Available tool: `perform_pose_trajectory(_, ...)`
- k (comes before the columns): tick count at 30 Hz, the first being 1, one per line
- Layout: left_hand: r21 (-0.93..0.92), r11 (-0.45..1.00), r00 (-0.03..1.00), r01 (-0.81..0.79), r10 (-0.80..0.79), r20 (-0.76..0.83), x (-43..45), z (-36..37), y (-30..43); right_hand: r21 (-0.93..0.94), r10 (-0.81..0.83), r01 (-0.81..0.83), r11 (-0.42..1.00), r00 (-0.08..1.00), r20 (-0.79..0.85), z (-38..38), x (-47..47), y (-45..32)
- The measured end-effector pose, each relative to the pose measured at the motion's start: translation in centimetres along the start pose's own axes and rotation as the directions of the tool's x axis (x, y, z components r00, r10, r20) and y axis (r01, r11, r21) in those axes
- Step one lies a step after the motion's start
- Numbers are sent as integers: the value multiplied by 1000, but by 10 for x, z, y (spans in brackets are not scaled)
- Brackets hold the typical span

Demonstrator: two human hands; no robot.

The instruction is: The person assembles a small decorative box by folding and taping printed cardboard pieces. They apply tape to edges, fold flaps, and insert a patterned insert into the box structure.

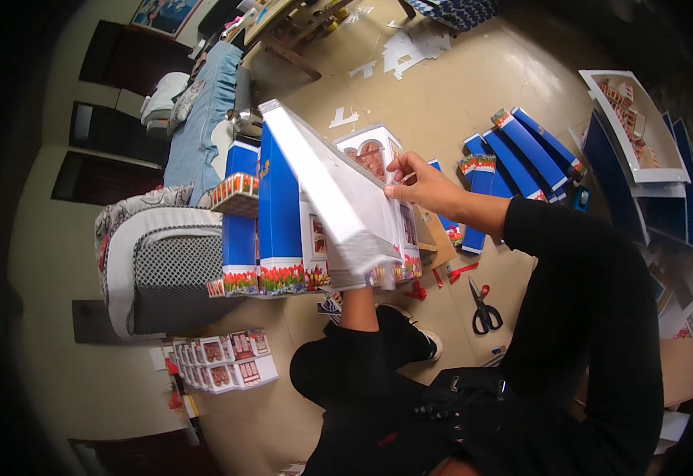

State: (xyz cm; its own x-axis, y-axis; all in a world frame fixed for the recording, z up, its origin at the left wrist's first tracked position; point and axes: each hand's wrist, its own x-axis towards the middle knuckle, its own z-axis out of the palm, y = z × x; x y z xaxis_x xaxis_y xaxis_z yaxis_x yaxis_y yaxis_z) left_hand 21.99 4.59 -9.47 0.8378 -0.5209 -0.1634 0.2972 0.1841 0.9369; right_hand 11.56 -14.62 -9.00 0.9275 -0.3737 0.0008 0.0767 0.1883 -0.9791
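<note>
A model house of printed board point(281, 214) is in front of me, with blue and white walls, printed windows and tulip borders. A long white folded panel point(328, 190), blurred and edged in grey, slants across its front. At the panel's right edge, my right hand point(421, 184) pinches it between thumb and fingers. My left forearm rises from below to the underside of the house; the left hand itself is hidden behind the panel and walls. A small balcony piece point(236, 193) with tulip print juts out on the left side.
Blue printed strips point(525, 154) lie on the floor at right, near scissors point(484, 309) and red ribbon scraps point(462, 272). A white tray point(659, 172) holds small printed pieces. Folded window-printed pieces point(224, 360) stand lower left. White paper offcuts point(415, 50) litter the far floor beyond a cushioned seat point(168, 268).
</note>
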Motion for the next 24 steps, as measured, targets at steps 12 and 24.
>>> perform_pose_trajectory(12,221,924,945,-313,326,-24,-104,11,26,-341,-486,480,808,871,74,30,-50,-106)
perform_pose_trajectory(24,843,443,470,-304,840,-272,-132,-9,33,-329,-464,491,807,871,161,53,-37,-135)
